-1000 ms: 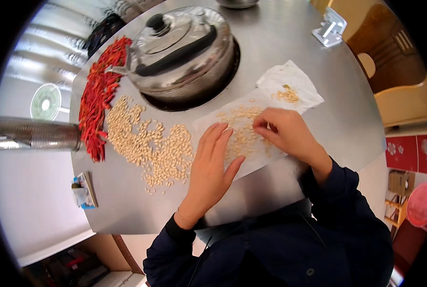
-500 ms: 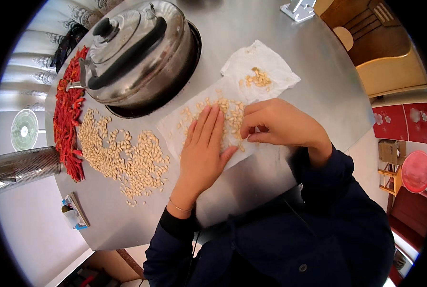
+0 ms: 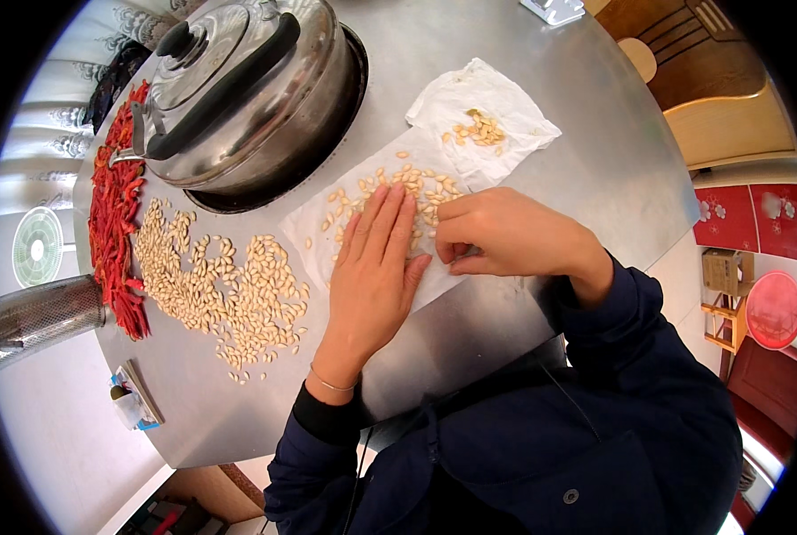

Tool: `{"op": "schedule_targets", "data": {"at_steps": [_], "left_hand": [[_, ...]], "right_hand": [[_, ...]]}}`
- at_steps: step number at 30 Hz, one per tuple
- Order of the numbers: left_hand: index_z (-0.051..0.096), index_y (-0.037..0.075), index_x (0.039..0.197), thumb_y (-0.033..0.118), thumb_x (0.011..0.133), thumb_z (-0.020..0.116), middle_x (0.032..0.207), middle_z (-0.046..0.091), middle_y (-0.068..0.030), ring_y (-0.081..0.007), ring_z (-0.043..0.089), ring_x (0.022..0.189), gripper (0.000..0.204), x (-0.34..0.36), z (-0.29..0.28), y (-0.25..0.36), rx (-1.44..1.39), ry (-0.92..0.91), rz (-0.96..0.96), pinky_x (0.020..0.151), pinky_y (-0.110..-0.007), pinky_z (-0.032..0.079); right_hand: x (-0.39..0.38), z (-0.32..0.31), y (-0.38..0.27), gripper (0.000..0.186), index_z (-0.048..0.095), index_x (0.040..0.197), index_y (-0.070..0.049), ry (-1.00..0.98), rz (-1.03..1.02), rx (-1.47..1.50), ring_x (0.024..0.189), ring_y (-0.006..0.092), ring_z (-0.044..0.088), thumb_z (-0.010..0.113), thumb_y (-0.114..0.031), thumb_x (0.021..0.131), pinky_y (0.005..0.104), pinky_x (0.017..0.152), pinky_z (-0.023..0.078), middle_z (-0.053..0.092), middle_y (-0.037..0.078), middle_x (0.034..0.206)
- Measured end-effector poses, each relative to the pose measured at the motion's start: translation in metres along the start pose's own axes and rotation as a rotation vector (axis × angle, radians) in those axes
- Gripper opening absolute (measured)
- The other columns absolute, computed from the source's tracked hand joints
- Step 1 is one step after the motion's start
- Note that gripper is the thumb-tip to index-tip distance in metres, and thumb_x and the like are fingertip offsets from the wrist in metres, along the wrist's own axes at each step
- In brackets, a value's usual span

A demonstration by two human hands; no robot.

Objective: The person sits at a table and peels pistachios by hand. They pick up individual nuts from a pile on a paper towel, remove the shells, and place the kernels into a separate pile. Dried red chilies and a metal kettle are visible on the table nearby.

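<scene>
The left hand (image 3: 370, 275) lies flat, fingers together, likely steadying the paper (image 3: 313, 223) under the seeds (image 3: 434, 189); the right hand (image 3: 514, 234) curls its fingers, any pinch hidden.

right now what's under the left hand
Beside the left hand, a white sheet and pale seeds show; whatever lies directly beneath it is covered, so I can't tell.

Left hand (image 3: 367, 276) palm down, fingers (image 3: 389, 218) resting over loose seeds (image 3: 434, 189) on white paper (image 3: 427, 148). Right hand (image 3: 514, 234) just beside, fingers curled, grip hidden. Crumpled napkin (image 3: 528, 116) at paper's far end, small seed pile (image 3: 483, 131) on it. Left: big pale seed spread (image 3: 264, 299), red chilies (image 3: 115, 214), metal kettle (image 3: 278, 125) with black handle (image 3: 224, 94). Metal tabletop (image 3: 608, 134).
</scene>
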State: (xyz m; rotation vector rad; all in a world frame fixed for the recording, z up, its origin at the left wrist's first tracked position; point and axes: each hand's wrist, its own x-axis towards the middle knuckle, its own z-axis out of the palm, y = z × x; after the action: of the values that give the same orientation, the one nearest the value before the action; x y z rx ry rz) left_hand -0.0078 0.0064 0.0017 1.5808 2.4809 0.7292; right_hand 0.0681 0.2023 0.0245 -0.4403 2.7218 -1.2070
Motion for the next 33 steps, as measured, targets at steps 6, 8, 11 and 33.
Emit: {"op": "schedule_targets", "data": {"at_steps": [6, 8, 11, 33], "left_hand": [[0.041, 0.002, 0.140, 0.015, 0.086, 0.062, 0.146, 0.039, -0.0155, -0.0322, 0.034, 0.137, 0.060, 0.000, 0.000, 0.000, 0.004, -0.001, 0.009, 0.110, -0.042, 0.029], [0.044, 0.002, 0.138, 0.014, 0.084, 0.064, 0.143, 0.042, -0.0156, -0.0325, 0.037, 0.135, 0.058, 0.000, 0.001, -0.001, -0.019, 0.029, 0.021, 0.108, -0.042, 0.032], [0.053, 0.004, 0.128, 0.012, 0.079, 0.070, 0.131, 0.051, -0.0149, -0.0325, 0.046, 0.124, 0.053, -0.002, 0.001, -0.001, -0.098, 0.128, 0.050, 0.101, -0.040, 0.039], [0.060, 0.004, 0.107, 0.012, 0.070, 0.078, 0.101, 0.059, -0.0105, -0.0271, 0.054, 0.092, 0.041, -0.002, 0.010, 0.008, -0.382, 0.256, -0.037, 0.079, -0.036, 0.045]], "right_hand": [[0.000, -0.004, 0.003, 0.009, 0.060, 0.075, -0.004, -0.015, 0.047, 0.068, 0.068, 0.0240, 0.060, 0.069, -0.003, 0.073, 0.0330, 0.062, 0.047, 0.057, 0.008, 0.074], [0.000, -0.003, 0.003, 0.009, 0.060, 0.076, -0.004, -0.015, 0.061, 0.074, 0.067, 0.0240, 0.059, 0.068, -0.003, 0.072, 0.0331, 0.061, 0.047, 0.057, 0.008, 0.073], [0.001, -0.005, 0.001, 0.009, 0.060, 0.076, -0.004, -0.024, 0.056, 0.081, 0.066, 0.0239, 0.059, 0.067, -0.004, 0.072, 0.0333, 0.060, 0.047, 0.057, 0.008, 0.072], [-0.001, -0.012, -0.005, 0.006, 0.063, 0.081, -0.003, 0.159, 0.161, 0.355, 0.061, 0.0079, 0.052, 0.067, -0.004, 0.076, 0.0225, 0.056, 0.043, 0.060, 0.000, 0.072]]}}
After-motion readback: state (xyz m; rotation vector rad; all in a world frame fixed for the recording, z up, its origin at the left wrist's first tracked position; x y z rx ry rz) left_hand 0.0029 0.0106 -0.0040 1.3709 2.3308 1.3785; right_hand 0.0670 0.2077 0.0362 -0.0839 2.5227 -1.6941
